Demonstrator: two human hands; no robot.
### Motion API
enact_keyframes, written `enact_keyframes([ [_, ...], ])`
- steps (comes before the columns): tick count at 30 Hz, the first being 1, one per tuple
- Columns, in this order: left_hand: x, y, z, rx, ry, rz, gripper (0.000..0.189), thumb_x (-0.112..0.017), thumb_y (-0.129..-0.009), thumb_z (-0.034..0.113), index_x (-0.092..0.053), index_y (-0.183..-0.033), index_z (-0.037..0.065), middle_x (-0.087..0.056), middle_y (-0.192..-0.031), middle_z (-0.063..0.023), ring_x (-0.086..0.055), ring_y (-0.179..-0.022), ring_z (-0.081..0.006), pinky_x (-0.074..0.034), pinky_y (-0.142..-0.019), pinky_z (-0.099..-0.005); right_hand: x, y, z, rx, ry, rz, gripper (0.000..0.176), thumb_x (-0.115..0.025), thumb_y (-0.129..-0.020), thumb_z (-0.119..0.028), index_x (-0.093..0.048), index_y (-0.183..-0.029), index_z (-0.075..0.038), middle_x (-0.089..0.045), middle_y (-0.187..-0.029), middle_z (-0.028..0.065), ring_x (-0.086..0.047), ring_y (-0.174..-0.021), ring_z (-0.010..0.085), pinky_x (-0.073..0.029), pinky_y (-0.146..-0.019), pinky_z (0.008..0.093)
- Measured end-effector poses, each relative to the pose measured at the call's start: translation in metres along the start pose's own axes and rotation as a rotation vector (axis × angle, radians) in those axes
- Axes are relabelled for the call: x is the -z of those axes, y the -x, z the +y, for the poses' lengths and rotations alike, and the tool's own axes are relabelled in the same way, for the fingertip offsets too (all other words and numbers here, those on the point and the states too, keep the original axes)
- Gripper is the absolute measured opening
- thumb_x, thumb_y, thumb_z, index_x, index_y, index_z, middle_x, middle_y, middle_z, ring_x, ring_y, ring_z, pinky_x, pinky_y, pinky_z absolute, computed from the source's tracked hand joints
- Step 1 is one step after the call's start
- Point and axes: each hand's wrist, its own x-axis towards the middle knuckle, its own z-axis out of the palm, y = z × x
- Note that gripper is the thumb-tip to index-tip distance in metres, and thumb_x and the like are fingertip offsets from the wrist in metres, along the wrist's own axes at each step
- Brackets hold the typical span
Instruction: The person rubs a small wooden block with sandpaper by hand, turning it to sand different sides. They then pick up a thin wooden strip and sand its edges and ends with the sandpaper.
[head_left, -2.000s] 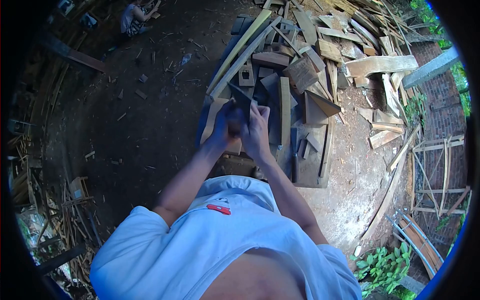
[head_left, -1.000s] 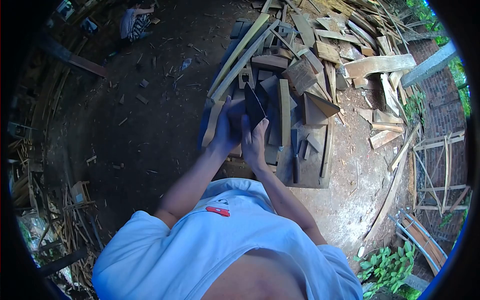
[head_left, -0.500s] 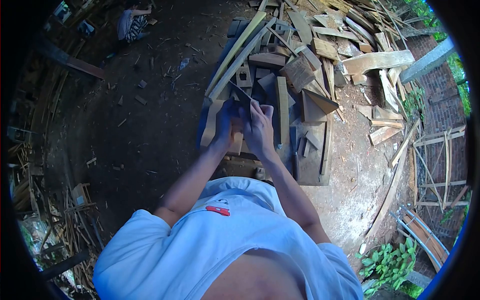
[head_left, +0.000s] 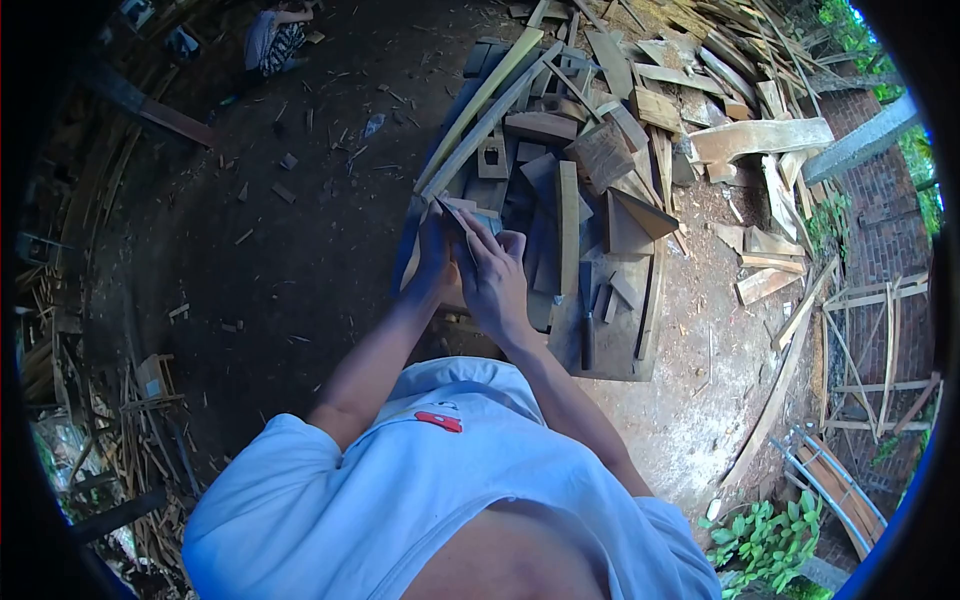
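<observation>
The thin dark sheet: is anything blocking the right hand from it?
Nothing visible: the right hand has its fingers against the thin dark sheet. How the left hand meets it is hidden.

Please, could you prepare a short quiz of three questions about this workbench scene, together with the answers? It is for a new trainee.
1. Multiple choice: what does the right hand hold?
a) a cup
b) a thin, flat piece
c) a hammer

2. True or false: the chisel-like tool lies on the bench, apart from the right hand and the left hand.

3. Fill the gap with "nearer" or "farther": seen from the wearer's body, the wooden block with an opening lies ___ than the chisel-like tool.

Key: 1. b; 2. True; 3. farther
</observation>
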Motion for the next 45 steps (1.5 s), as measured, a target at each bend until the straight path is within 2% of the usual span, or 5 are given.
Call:
enact_keyframes([
  [6, -0.007, 0.004, -0.003, -0.063, -0.28, 0.092, 0.044, -0.045, -0.095, 0.045, -0.052, -0.117, 0.007, -0.061, -0.105, -0.0088, -0.063, -0.094, -0.0207, -0.052, -0.082, -0.0356, 0.006, -0.025, 0.013, -0.077, -0.02, -0.023, 0.038, -0.052, -0.091, -0.021, -0.054, -0.128, -0.016, -0.055, -0.13, -0.0011, -0.045, -0.091, 0.0295, -0.042, -0.087, 0.0336],
  [14, -0.025, 0.019, 0.01, -0.092, -0.33, 0.057, 0.033, -0.036, -0.099, 0.037, -0.057, -0.104, 0.012, -0.061, -0.086, -0.0003, -0.062, -0.074, -0.0098, -0.049, -0.059, -0.025, 0.005, -0.04, 0.017, -0.17, -0.063, -0.096, 0.033, -0.049, -0.094, -0.023, -0.057, -0.125, -0.014, -0.057, -0.127, -0.0001, -0.044, -0.092, 0.0285, -0.041, -0.088, 0.0323],
  [31, 0.003, 0.007, -0.011, -0.099, -0.079, -0.085, 0.034, -0.039, -0.097, 0.041, -0.057, -0.103, 0.013, -0.062, -0.091, -0.0008, -0.064, -0.083, -0.0102, -0.051, -0.071, -0.0262, -0.005, -0.033, 0.021, -0.084, -0.096, -0.024, 0.035, -0.05, -0.092, -0.021, -0.057, -0.125, -0.013, -0.054, -0.131, 0.0007, -0.042, -0.093, 0.0293, -0.04, -0.089, 0.0335],
  [41, 0.012, -0.006, -0.017, -0.008, -0.045, -0.188, 0.029, -0.041, -0.096, 0.037, -0.06, -0.093, 0.016, -0.063, -0.087, 0.0024, -0.062, -0.082, -0.0071, -0.051, -0.071, -0.0251, -0.001, -0.04, 0.02, -0.176, -0.309, 0.041, 0.021, -0.049, -0.095, -0.02, -0.061, -0.107, -0.007, -0.06, -0.095, 0.0092, -0.038, -0.09, 0.0245, -0.034, -0.089, 0.0348],
  [45, -0.018, 0.011, 0.012, -0.087, -0.126, -0.096, 0.024, -0.043, -0.095, 0.034, -0.059, -0.093, 0.016, -0.063, -0.087, 0.0041, -0.061, -0.079, -0.0068, -0.05, -0.07, -0.0268, -0.009, -0.014, 0.004, -0.026, -0.235, 0.055, 0.024, -0.045, -0.095, -0.021, -0.061, -0.109, -0.009, -0.059, -0.108, 0.0061, -0.039, -0.09, 0.0289, -0.035, -0.088, 0.0347],
])
